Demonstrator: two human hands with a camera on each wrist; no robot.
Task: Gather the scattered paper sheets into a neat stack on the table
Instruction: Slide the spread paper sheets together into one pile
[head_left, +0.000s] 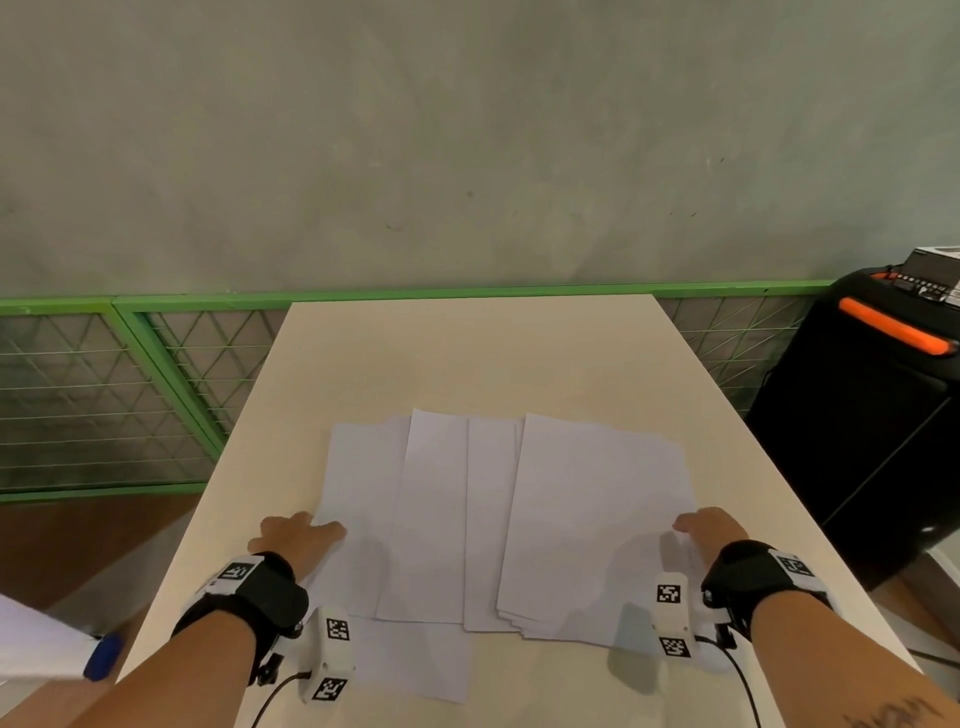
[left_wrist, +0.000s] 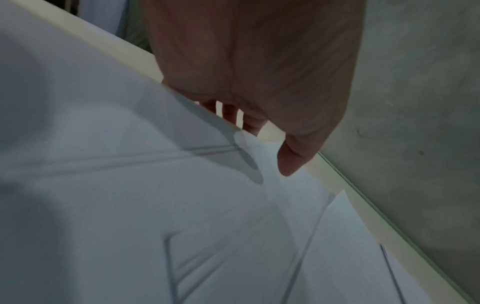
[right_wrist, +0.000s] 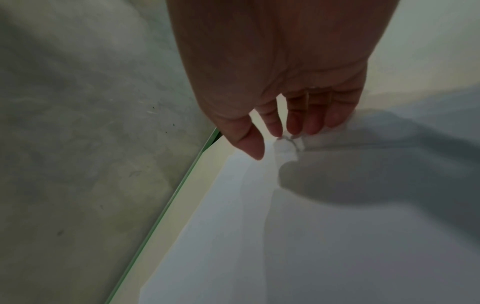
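Several white paper sheets (head_left: 488, 519) lie fanned and overlapping on the cream table (head_left: 467, 353). One sheet (head_left: 415, 660) sticks out toward me below the rest. My left hand (head_left: 298, 535) is at the spread's left edge. In the left wrist view its fingers (left_wrist: 230, 114) reach under the lifted edge of the sheets (left_wrist: 130, 185), with the thumb just above the paper. My right hand (head_left: 709, 527) is at the right edge. In the right wrist view its fingertips (right_wrist: 294, 128) touch the slightly crumpled edge of the sheets (right_wrist: 311, 226), thumb free.
A black case with an orange handle (head_left: 883, 415) stands right of the table. A green mesh fence (head_left: 104, 395) runs behind and to the left. A blue object (head_left: 104, 657) sits off the table's near left corner. Bare tabletop lies beyond the sheets.
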